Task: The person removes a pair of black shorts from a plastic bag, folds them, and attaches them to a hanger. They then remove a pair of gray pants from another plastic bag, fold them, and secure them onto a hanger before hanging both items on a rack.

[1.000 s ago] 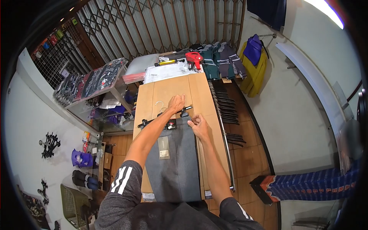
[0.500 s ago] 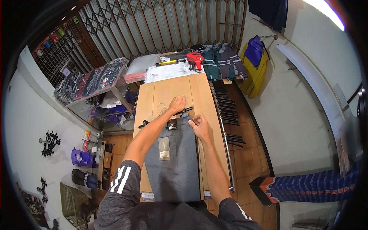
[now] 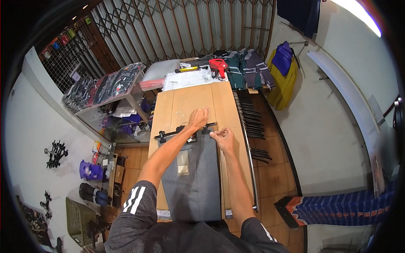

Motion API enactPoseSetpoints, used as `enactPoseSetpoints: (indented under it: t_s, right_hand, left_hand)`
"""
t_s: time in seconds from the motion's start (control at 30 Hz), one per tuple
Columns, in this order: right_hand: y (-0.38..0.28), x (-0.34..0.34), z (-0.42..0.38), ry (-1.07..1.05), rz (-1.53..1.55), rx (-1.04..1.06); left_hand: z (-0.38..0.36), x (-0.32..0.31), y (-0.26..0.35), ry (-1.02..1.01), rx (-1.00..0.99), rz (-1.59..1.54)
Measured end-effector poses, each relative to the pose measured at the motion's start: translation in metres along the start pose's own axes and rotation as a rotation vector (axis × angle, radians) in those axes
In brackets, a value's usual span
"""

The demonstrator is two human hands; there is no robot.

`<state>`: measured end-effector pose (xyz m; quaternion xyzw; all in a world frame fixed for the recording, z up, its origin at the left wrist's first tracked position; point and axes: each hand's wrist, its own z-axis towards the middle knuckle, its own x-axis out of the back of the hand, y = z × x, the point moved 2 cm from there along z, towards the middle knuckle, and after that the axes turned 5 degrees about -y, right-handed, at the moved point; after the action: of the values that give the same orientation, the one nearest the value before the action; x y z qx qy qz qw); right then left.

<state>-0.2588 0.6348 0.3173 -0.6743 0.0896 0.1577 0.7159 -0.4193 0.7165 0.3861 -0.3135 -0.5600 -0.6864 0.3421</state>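
Note:
Grey trousers (image 3: 198,173) lie folded lengthwise on the cardboard-covered table, waistband away from me, with a paper tag (image 3: 182,163) on them. A black clip hanger (image 3: 171,134) with a metal hook spans the waistband. One clip (image 3: 163,137) is at the left corner, another (image 3: 206,130) at the right. My left hand (image 3: 197,118) is closed just beyond the hanger bar, near the right clip; what its fingers hold, if anything, is hidden. My right hand (image 3: 223,137) pinches at the right waistband corner, beside that clip.
A red tagging gun (image 3: 218,67), a yellow-and-black tool (image 3: 190,68) and white plastic packs (image 3: 181,80) lie at the table's far end, with folded striped shirts (image 3: 249,69) beyond. Black hangers (image 3: 251,118) hang from a rail along the right side. A glass case (image 3: 101,120) stands left.
The hanger bar now lies more squarely across the waistband, with its right clip at the trousers' corner. Both hands have stayed close to that corner. The view has shifted slightly.

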Motion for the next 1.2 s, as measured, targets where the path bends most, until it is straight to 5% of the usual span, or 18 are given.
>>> enactPoseSetpoints:
  t_s: [0.33,0.43,0.53,0.63,0.67,0.73,0.8,0.9,1.03,1.2]
  right_hand:
    - [-0.009,0.009,0.000,0.020,0.104,-0.011]
    - [-0.004,0.018,0.003,0.061,0.023,-0.004]
    - [-0.010,0.022,-0.003,0.073,0.049,0.018]
    - [-0.003,0.036,-0.005,0.068,0.131,0.030]
    - [-0.007,0.037,-0.008,0.060,0.135,0.029]
    - [-0.014,0.037,-0.017,0.046,0.139,0.027]
    - [-0.008,0.041,-0.021,0.052,0.132,0.021]
    - [-0.019,0.032,-0.043,0.090,0.166,0.005]
    - [-0.023,0.029,-0.072,0.162,0.093,-0.011]
    - [-0.037,0.028,-0.135,0.224,0.107,-0.033]
  left_hand:
    - [-0.013,-0.005,0.015,0.044,0.111,-0.015]
    - [-0.042,0.012,0.040,0.068,0.073,-0.258]
    - [-0.076,0.015,0.028,0.375,-0.089,-0.254]
    - [-0.128,0.033,-0.014,0.601,0.161,-0.092]
    - [-0.141,0.034,-0.032,0.607,0.399,-0.048]
    - [-0.166,0.044,-0.066,0.462,0.754,-0.104]
    - [-0.180,0.054,-0.088,0.295,0.783,-0.137]
    - [-0.172,0.033,-0.169,0.169,0.569,-0.644]
    - [-0.186,0.058,-0.157,0.095,0.596,-0.646]
    - [-0.222,0.080,-0.140,0.047,0.396,-0.837]
